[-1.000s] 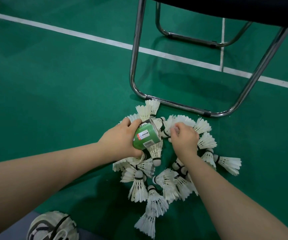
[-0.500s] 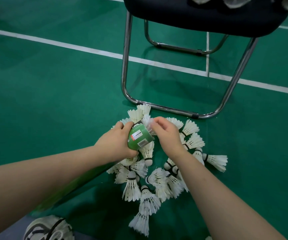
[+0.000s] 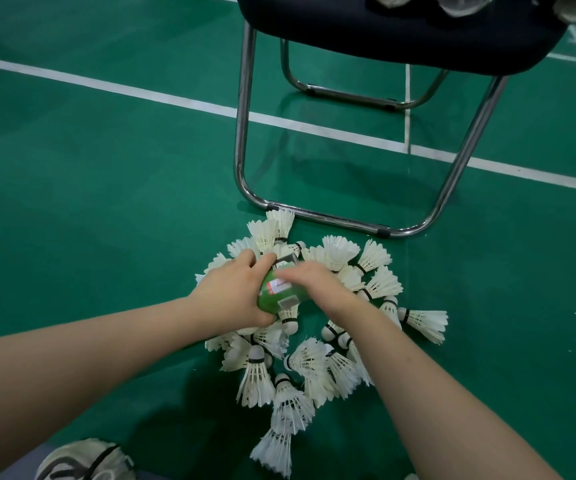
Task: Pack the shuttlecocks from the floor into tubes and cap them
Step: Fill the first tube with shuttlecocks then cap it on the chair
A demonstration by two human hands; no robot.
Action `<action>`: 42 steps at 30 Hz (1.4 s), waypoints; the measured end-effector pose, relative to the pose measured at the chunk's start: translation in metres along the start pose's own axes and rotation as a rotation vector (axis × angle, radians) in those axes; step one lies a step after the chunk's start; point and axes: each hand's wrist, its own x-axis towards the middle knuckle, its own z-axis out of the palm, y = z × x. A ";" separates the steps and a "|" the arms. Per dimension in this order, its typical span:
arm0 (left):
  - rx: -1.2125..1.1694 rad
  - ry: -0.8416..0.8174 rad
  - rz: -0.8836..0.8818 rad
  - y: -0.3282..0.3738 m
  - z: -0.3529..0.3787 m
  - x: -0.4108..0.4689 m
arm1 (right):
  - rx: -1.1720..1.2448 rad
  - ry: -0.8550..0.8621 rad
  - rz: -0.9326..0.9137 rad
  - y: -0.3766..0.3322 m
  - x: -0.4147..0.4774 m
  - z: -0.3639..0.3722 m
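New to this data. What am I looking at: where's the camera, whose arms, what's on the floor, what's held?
No machine: a person works bare-handed. The one camera sits on their head, looking forward and down, so both forearms enter from below. On the green court floor lies a pile of white feather shuttlecocks, before a chrome-framed chair with a dark seat. The left hand grips a green cylindrical tube with a white label. The right hand lies over the tube, blurred, so whether it holds anything is unclear.
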 end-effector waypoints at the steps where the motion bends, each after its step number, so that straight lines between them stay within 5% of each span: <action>1: -0.016 0.008 -0.015 -0.001 -0.002 0.003 | 0.138 0.205 -0.060 -0.001 0.003 0.001; 3: -0.050 0.027 -0.049 -0.001 -0.005 0.009 | 0.264 0.553 -0.160 0.001 0.008 -0.001; 6: -0.084 0.020 -0.073 0.003 0.003 0.011 | -0.217 0.777 -0.123 0.017 0.022 -0.017; 10: -0.110 0.012 -0.071 0.007 0.014 0.010 | -0.740 0.758 -0.005 0.044 0.041 -0.044; 17: -0.140 0.028 -0.083 0.002 0.010 0.021 | -0.980 0.657 0.110 0.059 0.060 -0.060; 21: -0.135 0.023 -0.078 0.000 0.010 0.020 | -0.761 0.809 0.086 0.057 0.059 -0.058; 25: -0.146 0.040 -0.091 -0.003 0.006 0.017 | 0.114 0.926 -0.091 0.039 0.045 -0.053; 28: -0.167 0.040 -0.112 -0.004 0.003 0.011 | 0.335 0.959 -0.267 0.022 0.030 -0.043; 31: -0.182 0.027 -0.124 -0.002 -0.001 0.004 | 0.309 0.813 -0.350 0.000 0.013 -0.031; 36: -0.201 0.045 -0.132 0.003 -0.014 -0.007 | -0.181 0.296 -0.121 -0.028 -0.011 -0.019; 42: -0.207 0.107 -0.080 0.017 -0.036 -0.017 | -0.271 -0.019 -0.018 -0.050 -0.034 -0.021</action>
